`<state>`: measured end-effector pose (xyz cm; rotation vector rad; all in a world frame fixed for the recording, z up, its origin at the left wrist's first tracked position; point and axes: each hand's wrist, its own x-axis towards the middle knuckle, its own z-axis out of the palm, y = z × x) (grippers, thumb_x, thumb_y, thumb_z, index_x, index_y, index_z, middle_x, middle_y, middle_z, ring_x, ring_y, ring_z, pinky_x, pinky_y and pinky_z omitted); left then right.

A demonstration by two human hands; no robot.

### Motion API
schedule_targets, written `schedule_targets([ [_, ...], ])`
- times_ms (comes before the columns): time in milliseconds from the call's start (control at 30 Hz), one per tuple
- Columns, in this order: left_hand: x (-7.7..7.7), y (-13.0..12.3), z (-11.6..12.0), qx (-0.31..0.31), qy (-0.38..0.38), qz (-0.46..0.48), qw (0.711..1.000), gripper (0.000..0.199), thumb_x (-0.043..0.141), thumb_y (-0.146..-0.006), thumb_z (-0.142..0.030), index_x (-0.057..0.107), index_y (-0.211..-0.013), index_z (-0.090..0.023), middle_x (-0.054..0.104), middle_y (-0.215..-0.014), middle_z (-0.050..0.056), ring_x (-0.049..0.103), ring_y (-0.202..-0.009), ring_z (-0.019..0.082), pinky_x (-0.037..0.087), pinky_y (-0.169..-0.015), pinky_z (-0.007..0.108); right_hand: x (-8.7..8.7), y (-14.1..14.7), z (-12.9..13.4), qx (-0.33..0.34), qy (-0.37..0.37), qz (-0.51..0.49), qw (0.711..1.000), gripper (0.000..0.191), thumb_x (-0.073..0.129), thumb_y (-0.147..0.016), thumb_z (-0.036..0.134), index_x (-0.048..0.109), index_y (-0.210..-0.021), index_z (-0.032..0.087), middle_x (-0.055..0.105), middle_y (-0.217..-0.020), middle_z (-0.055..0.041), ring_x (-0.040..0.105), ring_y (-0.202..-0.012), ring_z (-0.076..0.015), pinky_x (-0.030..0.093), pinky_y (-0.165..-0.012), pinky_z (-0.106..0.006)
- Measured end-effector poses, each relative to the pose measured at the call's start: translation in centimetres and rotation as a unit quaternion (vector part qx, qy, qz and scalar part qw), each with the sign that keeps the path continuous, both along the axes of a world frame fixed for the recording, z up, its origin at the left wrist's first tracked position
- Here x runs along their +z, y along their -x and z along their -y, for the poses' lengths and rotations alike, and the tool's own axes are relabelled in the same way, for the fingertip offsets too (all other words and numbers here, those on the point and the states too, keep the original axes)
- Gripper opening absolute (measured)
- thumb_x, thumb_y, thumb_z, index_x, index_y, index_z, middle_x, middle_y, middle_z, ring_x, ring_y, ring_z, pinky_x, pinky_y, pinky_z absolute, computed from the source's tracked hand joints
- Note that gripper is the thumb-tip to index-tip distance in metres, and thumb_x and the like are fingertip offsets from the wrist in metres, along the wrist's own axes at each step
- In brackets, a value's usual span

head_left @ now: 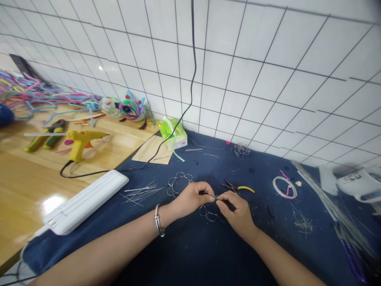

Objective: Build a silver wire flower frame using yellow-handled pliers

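Fingertips of my left hand (200, 195) and my right hand (235, 206) meet above the dark blue cloth. Both hands are closed in a pinch on a thin wire shape (210, 216), whose looped, petal-like outline hangs below the fingers. The exact spot where they grip it is hidden by the fingertips. Left of my left hand lies a flower-shaped wire ring (179, 183) with several round loops. Just beyond my right hand are pliers (238, 187) with a yellow handle. Straight cut wires (143, 192) lie scattered further left.
A white power strip (89, 200) lies at left, near a yellow glue gun (80, 143) and green-yellow pliers (49, 135). A tissue pack (174, 133) stands by the tiled wall. At right are a white ring spool (285, 187), long wires (333, 206) and purple-handled scissors (351, 254).
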<state>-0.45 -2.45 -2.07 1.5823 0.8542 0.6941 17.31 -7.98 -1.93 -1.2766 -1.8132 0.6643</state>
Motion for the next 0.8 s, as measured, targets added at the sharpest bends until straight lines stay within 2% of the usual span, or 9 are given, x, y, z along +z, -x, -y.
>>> schedule_targets([
  [133, -0.4, 0.1, -0.5, 0.008, 0.022, 0.014, 1.0, 0.01, 0.06, -0.074, -0.024, 0.059, -0.076, -0.014, 0.055, -0.07, -0.001, 0.047, -0.063, 0.01, 0.037, -0.061, 0.022, 0.2, -0.2, -0.1, -0.012, 0.062, -0.035, 0.997, 0.02, 0.045, -0.086, 0.027, 0.06, -0.077, 0.018, 0.058, -0.072, -0.0013, 0.054, -0.068, -0.0131, 0.042, -0.067, -0.025],
  [367, -0.6, 0.1, -0.4, -0.004, 0.093, 0.07, 0.993, 0.013, 0.059, -0.076, -0.026, 0.058, -0.078, -0.013, 0.053, -0.065, -0.002, 0.046, -0.06, 0.008, 0.037, -0.061, 0.022, -0.4, -0.3, -0.4, -0.035, 0.158, -0.103, 0.981, 0.023, 0.048, -0.084, 0.036, 0.061, -0.077, 0.018, 0.06, -0.067, 0.0004, 0.054, -0.061, -0.0123, 0.043, -0.062, -0.024],
  [533, -0.4, 0.1, -0.4, -0.016, 0.149, 0.126, 0.981, 0.022, 0.057, -0.079, -0.034, 0.057, -0.079, -0.011, 0.057, -0.074, 0.002, 0.05, -0.065, 0.01, 0.04, -0.066, 0.024, -0.8, -0.4, -0.5, -0.042, 0.17, -0.133, 0.975, 0.025, 0.049, -0.083, 0.038, 0.061, -0.078, 0.017, 0.06, -0.066, 0.0003, 0.054, -0.06, -0.0121, 0.043, -0.061, -0.024],
  [800, -0.5, 0.1, -0.4, -0.013, 0.153, 0.128, 0.98, 0.024, 0.056, -0.079, -0.036, 0.056, -0.078, -0.012, 0.058, -0.077, 0.004, 0.051, -0.067, 0.011, 0.04, -0.066, 0.025, -0.9, -0.3, -0.5, -0.042, 0.179, -0.143, 0.973, 0.026, 0.049, -0.082, 0.04, 0.061, -0.08, 0.017, 0.06, -0.067, 0.0001, 0.054, -0.059, -0.0119, 0.043, -0.059, -0.024],
])
